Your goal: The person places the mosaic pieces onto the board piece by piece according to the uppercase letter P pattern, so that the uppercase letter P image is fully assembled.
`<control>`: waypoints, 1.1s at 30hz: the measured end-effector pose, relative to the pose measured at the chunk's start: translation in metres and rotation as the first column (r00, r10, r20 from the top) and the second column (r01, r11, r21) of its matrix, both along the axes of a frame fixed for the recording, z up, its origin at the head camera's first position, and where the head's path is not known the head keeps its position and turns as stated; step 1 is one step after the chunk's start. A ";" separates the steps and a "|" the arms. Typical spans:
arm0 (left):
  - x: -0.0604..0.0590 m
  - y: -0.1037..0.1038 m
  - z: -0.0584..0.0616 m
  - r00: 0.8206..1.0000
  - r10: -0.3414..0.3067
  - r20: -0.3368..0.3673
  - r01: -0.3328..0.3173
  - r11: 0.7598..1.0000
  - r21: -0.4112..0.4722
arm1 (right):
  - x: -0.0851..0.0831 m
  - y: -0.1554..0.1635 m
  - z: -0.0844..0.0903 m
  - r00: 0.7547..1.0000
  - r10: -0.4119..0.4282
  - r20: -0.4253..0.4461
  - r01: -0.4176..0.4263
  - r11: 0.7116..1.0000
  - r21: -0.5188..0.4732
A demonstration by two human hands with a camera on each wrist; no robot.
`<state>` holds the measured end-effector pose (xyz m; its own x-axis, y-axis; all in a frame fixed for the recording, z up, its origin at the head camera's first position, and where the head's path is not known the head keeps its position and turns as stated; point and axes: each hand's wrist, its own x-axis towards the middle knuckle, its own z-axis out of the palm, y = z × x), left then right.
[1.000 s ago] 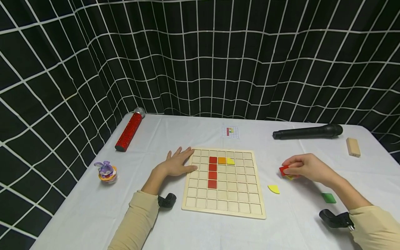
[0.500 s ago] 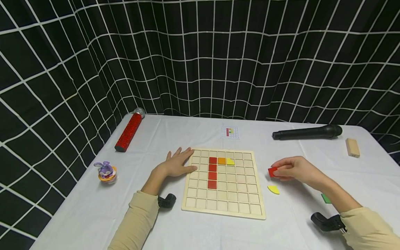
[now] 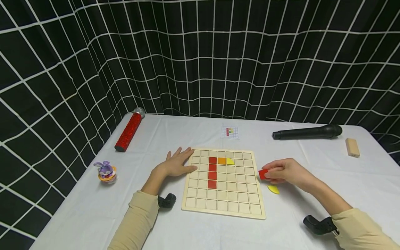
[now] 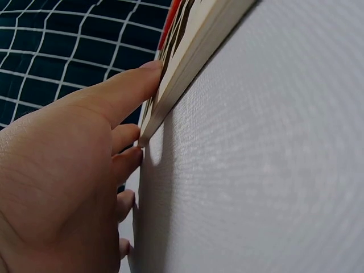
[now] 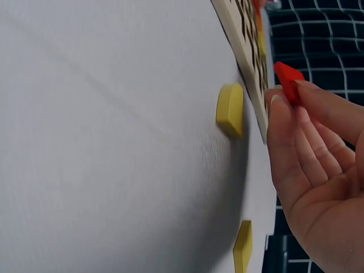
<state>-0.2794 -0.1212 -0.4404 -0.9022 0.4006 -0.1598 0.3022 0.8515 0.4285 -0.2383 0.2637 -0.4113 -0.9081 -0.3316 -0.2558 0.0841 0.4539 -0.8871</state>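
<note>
A wooden grid board (image 3: 237,199) lies on the white table. A column of red square tiles (image 3: 212,167) fills several of its cells, with an orange tile (image 3: 222,160) and a yellow quarter-circle tile (image 3: 230,161) beside the top one. My left hand (image 3: 175,166) rests at the board's left edge, fingers spread, thumb touching the rim. At the right edge, my right hand (image 3: 289,173) pinches a red square tile (image 3: 262,174) between thumb and fingers. Below that hand lies a loose yellow quarter-circle tile (image 3: 273,189). Another yellow tile (image 5: 243,246) shows in the right wrist view.
Behind the board lies a small pattern card (image 3: 230,132). A red glittery microphone (image 3: 129,132) and a purple bunny figure in a basket (image 3: 106,172) are at left. A black microphone (image 3: 307,132) and a wooden block (image 3: 352,147) lie at right.
My right hand has moved left with the red tile, from the loose pieces to the board's right edge. The green tile has gone out of sight behind my right forearm. My left hand stays put.
</note>
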 end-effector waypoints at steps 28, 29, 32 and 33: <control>0.000 0.000 0.000 1.000 0.001 -0.002 -0.001 1.000 0.000 | 0.010 -0.037 -0.004 0.996 0.088 0.025 -0.086 0.992 -0.091; 0.000 0.000 0.000 1.000 0.001 -0.001 -0.001 1.000 -0.001 | 0.011 -0.038 -0.003 0.996 0.088 0.025 -0.086 0.992 -0.090; 0.000 0.000 0.000 1.000 0.001 0.001 -0.001 1.000 -0.002 | 0.012 -0.042 -0.003 0.995 0.097 0.029 -0.093 0.991 -0.098; 0.000 0.000 0.000 1.000 0.002 0.000 -0.002 1.000 -0.002 | 0.012 -0.043 -0.003 0.994 0.102 0.030 -0.098 0.990 -0.102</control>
<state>-0.2795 -0.1208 -0.4402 -0.9031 0.3982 -0.1611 0.3001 0.8532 0.4267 -0.2259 0.2203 -0.4146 -0.8601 -0.4458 -0.2481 0.0748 0.3709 -0.9257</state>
